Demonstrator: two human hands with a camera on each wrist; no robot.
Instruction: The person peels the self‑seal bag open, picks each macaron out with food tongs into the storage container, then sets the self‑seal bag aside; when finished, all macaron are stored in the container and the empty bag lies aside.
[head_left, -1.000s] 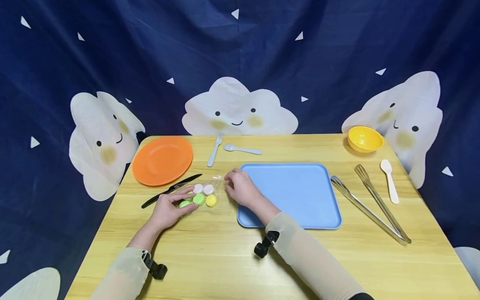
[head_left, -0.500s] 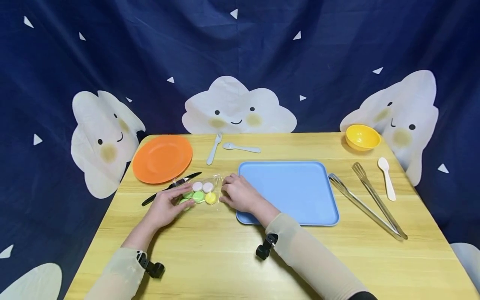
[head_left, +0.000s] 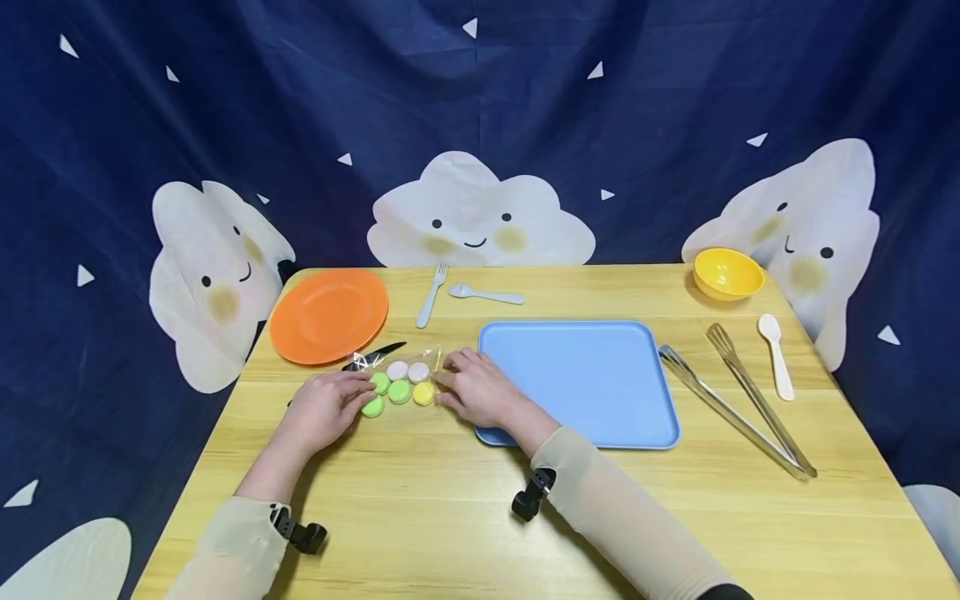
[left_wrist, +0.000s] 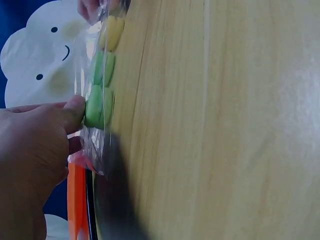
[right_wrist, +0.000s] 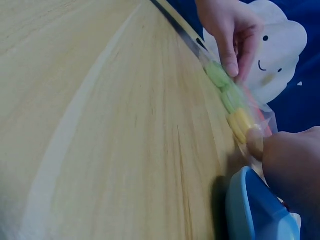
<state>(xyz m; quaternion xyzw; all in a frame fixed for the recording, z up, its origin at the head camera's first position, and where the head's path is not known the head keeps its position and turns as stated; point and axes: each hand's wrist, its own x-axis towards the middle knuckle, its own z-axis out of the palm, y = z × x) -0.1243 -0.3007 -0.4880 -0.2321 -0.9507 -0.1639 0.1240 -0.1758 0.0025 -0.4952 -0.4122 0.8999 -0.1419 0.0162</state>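
A clear plastic bag of macarons (head_left: pixel 400 391) lies left of the middle of the table, several green, pale lilac and yellow ones showing through it. My left hand (head_left: pixel 324 407) pinches the bag's left end, its thumb (left_wrist: pixel 75 107) against the film beside a green macaron (left_wrist: pixel 95 106). At the other end, my right hand (head_left: pixel 480 387) holds the bag close to the yellow macaron (right_wrist: pixel 241 125). The right fingertips are partly hidden in the head view. Under the right wrist is the left edge of a blue tray (head_left: pixel 585 375).
An orange plate (head_left: pixel 328 317) and a partly covered black knife (head_left: pixel 386 350) lie behind the bag. Further back are a pale fork (head_left: pixel 431 296) and spoon (head_left: pixel 487 294). On the right are metal tongs (head_left: pixel 750 408), a white spoon (head_left: pixel 777 358) and a yellow bowl (head_left: pixel 727 275).
My left hand has drawn back left from over the macarons to the bag's left end, uncovering green ones. My right hand has lowered from the bag's upper right corner to its right edge.
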